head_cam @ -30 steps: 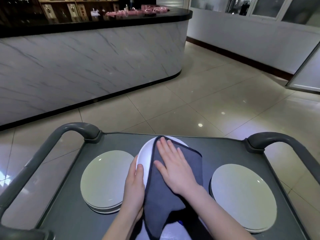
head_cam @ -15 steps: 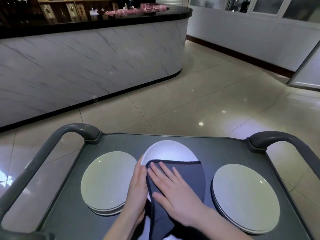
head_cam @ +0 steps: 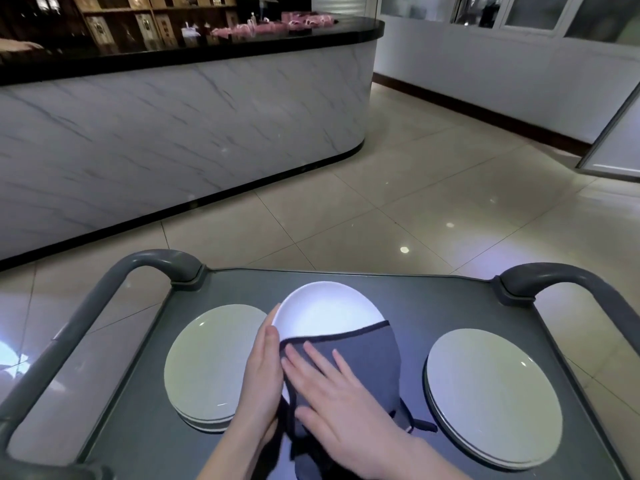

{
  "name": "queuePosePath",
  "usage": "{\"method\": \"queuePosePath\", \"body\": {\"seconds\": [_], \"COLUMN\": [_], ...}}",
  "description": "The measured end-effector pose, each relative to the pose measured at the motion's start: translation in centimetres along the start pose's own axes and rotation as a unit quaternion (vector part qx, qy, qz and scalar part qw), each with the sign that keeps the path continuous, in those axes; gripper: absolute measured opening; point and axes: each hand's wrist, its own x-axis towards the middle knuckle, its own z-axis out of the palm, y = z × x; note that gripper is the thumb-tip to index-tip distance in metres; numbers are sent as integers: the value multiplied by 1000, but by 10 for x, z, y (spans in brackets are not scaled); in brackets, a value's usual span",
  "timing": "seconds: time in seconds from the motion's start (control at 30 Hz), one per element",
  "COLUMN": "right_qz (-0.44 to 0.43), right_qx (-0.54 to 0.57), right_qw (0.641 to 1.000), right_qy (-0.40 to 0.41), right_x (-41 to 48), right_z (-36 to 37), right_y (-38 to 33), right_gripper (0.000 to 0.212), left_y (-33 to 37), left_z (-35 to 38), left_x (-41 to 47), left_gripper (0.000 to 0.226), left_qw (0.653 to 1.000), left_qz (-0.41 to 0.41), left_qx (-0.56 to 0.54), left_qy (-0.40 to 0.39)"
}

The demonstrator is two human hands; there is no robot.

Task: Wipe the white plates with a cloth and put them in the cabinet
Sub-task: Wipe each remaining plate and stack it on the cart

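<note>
Clerk: Concealment on white plate (head_cam: pixel 325 311)?

Checker: Near half lies under grey cloth (head_cam: pixel 367 355). Cloth's lower end is lost behind the wrists at 6 o'clock. Left hand (head_cam: pixel 263 372) grips the 9 o'clock rim, thumb on top, fingers beneath unseen.

Clerk: Orientation?

Checker: Face up, over centre of cart (head_cam: pixel 436 299), between left stack (head_cam: pixel 207 362) at 9 o'clock and right stack (head_cam: pixel 491 396) at 3. Oval as seen, long axis 9-to-3; tilt unclear. Cloth runs 12-to-6. Right hand (head_cam: pixel 343 396) lies flat on cloth, fingers spread apart.
</note>
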Motion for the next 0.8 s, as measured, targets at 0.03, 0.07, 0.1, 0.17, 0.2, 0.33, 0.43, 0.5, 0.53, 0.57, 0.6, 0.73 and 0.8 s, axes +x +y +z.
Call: {"method": "queuePosePath", "body": {"seconds": [0.03, 0.07, 0.1, 0.17, 0.2, 0.33, 0.43, 0.5, 0.53, 0.57, 0.6, 0.73, 0.8], "right_qz": [-22, -25, -8, 9, -3, 27, 89, 125, 143, 160, 173, 176, 146], "right_qx": [-53, -102, -130, -131, -96, -45, -29, -12, -16, -35, -61, -85, -71], "right_qw": [998, 994, 992, 991, 995, 997, 991, 985, 983, 980, 978, 980, 987], "right_qy": [5, 0, -4, -4, 7, 59, 97, 116, 116, 110, 101, 42, 14], "right_x": [-7, -13, -16, -15, -9, 24, 45, 53, 54, 52, 48, 20, 3], "right_z": [2, 2, -1, -4, -5, -5, -15, -21, -25, -28, -30, -25, -15], "right_y": [1, 2, 2, 0, -2, 2, 18, 35, 45, 53, 61, 69, 58], "right_gripper": [59, 60, 60, 60, 60, 58, 59, 59, 60, 60, 61, 62, 61], "left_y": [0, 1, 2, 2, 2, 3, 4, 1, 0, 0, 1, 8, 10], "left_z": [-4, -6, -7, -4, -2, 3, 2, 2, 2, 0, -2, -13, -15], "left_x": [1, 2, 1, -2, -3, -3, -3, -3, -3, -3, -2, 5, 7], "left_gripper": [37, 37, 37, 36, 36, 33, 31, 32, 34, 36, 37, 33, 33], "left_qw": [1000, 1000, 1000, 999, 999, 999, 1000, 1000, 1000, 999, 998, 993, 991], "left_qz": [-8, -13, -21, -37, -38, -37, -28, -20, -16, -14, -19, -58, -63], "left_qx": [-3, -2, -3, -12, -11, 1, 6, -3, -12, -24, -39, -68, -72], "left_qy": [5, 4, 3, 7, 7, 1, 0, 10, 19, 27, 35, 73, 93]}}
